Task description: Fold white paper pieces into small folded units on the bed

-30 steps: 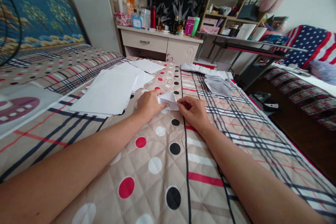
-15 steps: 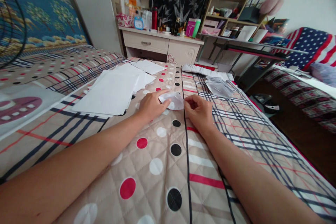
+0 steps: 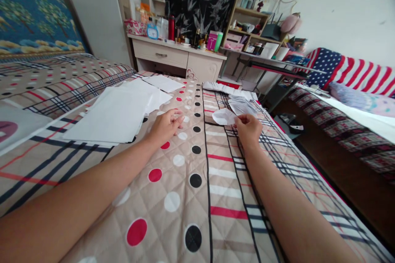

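My right hand (image 3: 249, 129) pinches the right edge of a small, thin white piece of paper (image 3: 223, 117) with rounded corners, held just above the bedspread. Behind it lies a pile of similar thin greyish-white pieces (image 3: 242, 106), partly covered by the held one. My left hand (image 3: 166, 125) is over the polka-dot band of the bedspread, fingers loosely bent and holding nothing. To its left is a stack of larger white paper sheets (image 3: 108, 115), spread unevenly, with a separate sheet (image 3: 163, 83) at the far end.
A quilted bedspread (image 3: 173, 222) with dots and plaid runs under both arms. A long white folded strip (image 3: 228, 88) lies at its far edge. A white bag with a pink print (image 3: 24, 121) is at left. Beyond stand a drawer cabinet (image 3: 160, 51) and a shelf desk (image 3: 262, 55).
My left hand has let go of the small paper and drawn away to the left. My right hand has carried the paper rightward, toward the greyish-white pile. The camera view has shifted right.
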Action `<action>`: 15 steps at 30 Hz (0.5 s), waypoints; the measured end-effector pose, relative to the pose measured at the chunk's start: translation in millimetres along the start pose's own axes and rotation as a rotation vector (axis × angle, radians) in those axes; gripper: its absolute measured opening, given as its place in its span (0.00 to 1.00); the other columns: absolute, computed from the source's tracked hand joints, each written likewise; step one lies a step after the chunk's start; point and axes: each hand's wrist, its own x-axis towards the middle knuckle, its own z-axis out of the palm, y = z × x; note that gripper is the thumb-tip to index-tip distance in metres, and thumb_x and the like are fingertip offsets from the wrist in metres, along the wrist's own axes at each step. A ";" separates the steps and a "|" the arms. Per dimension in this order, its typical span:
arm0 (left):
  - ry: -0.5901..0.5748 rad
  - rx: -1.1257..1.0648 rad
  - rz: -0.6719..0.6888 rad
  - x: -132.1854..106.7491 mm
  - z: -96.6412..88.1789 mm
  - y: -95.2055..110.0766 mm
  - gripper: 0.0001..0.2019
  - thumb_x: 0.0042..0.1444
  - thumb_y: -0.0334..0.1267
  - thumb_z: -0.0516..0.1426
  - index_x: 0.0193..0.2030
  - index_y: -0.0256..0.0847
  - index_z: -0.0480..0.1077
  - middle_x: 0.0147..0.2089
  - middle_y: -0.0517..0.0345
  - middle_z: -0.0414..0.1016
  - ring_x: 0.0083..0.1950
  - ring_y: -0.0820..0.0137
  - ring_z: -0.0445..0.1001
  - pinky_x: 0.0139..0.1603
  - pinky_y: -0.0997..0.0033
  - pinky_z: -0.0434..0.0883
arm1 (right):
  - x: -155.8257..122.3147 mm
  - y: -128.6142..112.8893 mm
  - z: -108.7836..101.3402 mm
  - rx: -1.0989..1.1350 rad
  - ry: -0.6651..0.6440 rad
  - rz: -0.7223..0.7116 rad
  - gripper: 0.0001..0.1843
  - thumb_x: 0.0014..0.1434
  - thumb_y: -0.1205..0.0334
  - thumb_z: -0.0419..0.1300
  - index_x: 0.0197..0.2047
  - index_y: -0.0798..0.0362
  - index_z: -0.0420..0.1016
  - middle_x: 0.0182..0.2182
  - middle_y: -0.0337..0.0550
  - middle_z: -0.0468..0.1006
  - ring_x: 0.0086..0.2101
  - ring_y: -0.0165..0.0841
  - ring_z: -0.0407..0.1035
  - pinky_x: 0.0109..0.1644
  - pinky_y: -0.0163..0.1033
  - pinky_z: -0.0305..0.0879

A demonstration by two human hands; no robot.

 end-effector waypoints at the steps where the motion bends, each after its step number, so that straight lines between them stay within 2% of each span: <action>1: 0.000 -0.004 0.003 -0.2 -0.1 -0.1 0.20 0.59 0.44 0.55 0.55 0.35 0.68 0.33 0.53 0.77 0.20 0.75 0.69 0.24 0.75 0.70 | 5.1 7.0 -1.7 0.031 0.044 0.056 0.09 0.50 0.59 0.60 0.31 0.54 0.78 0.22 0.43 0.79 0.26 0.37 0.75 0.35 0.39 0.70; 3: 0.000 -0.012 0.005 -0.6 -0.4 0.2 0.19 0.59 0.42 0.55 0.54 0.35 0.69 0.32 0.53 0.77 0.21 0.75 0.70 0.24 0.75 0.70 | 15.8 21.7 -4.0 0.082 0.133 0.182 0.10 0.51 0.59 0.60 0.34 0.56 0.78 0.24 0.45 0.80 0.25 0.36 0.76 0.31 0.38 0.71; 7: -0.001 -0.031 -0.004 -0.9 -0.9 1.6 0.17 0.59 0.40 0.55 0.52 0.34 0.69 0.31 0.54 0.76 0.23 0.74 0.73 0.24 0.76 0.70 | 35.4 45.7 -3.9 0.047 0.227 0.279 0.16 0.55 0.61 0.54 0.41 0.62 0.77 0.30 0.54 0.82 0.26 0.39 0.76 0.26 0.40 0.70; 10: -0.015 -0.061 -0.016 -0.4 0.2 -0.2 0.16 0.58 0.38 0.55 0.52 0.34 0.69 0.32 0.52 0.76 0.30 0.69 0.77 0.23 0.76 0.71 | 44.1 51.3 -0.9 0.008 0.249 0.271 0.17 0.55 0.60 0.55 0.41 0.62 0.77 0.31 0.54 0.81 0.28 0.38 0.76 0.28 0.40 0.70; 15: -0.038 -0.092 -0.008 1.0 2.1 -6.0 0.15 0.57 0.36 0.55 0.51 0.36 0.69 0.33 0.52 0.76 0.39 0.63 0.80 0.23 0.76 0.72 | 48.8 45.1 0.3 -0.118 0.219 0.184 0.10 0.51 0.60 0.59 0.33 0.55 0.78 0.29 0.48 0.80 0.30 0.39 0.74 0.37 0.41 0.69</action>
